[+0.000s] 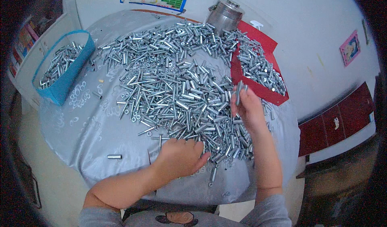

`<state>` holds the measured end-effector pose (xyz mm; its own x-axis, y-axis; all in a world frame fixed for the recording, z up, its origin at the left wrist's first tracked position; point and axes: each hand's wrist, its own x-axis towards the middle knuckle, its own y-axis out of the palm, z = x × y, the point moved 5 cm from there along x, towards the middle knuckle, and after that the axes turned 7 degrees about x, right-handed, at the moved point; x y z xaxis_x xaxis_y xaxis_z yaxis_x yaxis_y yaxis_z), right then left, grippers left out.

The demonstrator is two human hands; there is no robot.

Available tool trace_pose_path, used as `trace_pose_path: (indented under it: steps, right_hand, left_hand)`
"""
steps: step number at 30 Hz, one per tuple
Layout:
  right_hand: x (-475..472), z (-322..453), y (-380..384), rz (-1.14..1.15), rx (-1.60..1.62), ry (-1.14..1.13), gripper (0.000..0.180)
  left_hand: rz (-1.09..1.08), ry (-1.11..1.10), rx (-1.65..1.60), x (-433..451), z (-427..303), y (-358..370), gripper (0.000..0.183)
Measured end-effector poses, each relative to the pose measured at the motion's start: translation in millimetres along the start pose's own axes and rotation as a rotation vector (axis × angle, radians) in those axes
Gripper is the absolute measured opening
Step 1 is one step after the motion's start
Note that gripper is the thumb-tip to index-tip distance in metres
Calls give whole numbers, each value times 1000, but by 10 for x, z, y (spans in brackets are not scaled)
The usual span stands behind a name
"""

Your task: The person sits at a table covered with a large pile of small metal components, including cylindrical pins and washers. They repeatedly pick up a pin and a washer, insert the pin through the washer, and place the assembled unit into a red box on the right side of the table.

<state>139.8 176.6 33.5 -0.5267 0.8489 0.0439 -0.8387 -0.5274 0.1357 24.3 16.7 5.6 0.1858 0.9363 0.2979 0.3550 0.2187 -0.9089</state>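
Note:
A large heap of metal bolts and sleeves [181,97] covers the middle of a round table with a silvery cloth [99,130]. My left hand [181,156] lies palm down at the heap's near edge, fingers curled over the parts; whether it grips any is hidden. My right hand [249,106] is raised at the heap's right side, with metal fasteners [239,92] between thumb and fingers. Just beyond it is a red box [263,91] full of similar parts. One loose metal sleeve [114,156] lies left of my left hand, and small nuts or washers are scattered near the heap.
A blue fabric bin [65,86] holding metal parts stands at the table's left. A steel canister [225,17] stands at the back, beside the red box. The wall rises behind the table. A dark red cabinet [341,121] is to the right, and a shelf with books is at the far left.

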Motion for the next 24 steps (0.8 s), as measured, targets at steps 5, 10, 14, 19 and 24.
trace_pose_path:
  steps: [5, 10, 14, 19, 24]
  right_hand:
    - [-750, -171, 176, -18, 63, 123, 36]
    - [-1005, -467, 248, 28, 2, 67, 27]
    - [-1083, -643, 416, 61, -68, -16, 21]
    - [-1125, -701, 501, 1, -141, -185, 29]
    - [-1161, -624, 503, 18, -466, -96, 30]
  left_hand:
    - [-266, 88, -36, -24, -27, -154, 41]
    - [-188, 10, -289, -71, -26, -183, 67]
    - [-118, 19, -456, -127, -93, -65, 73]
    - [8, -187, -739, -272, -136, 293, 73]
    - [122, -200, -1152, -250, -150, 511, 68]
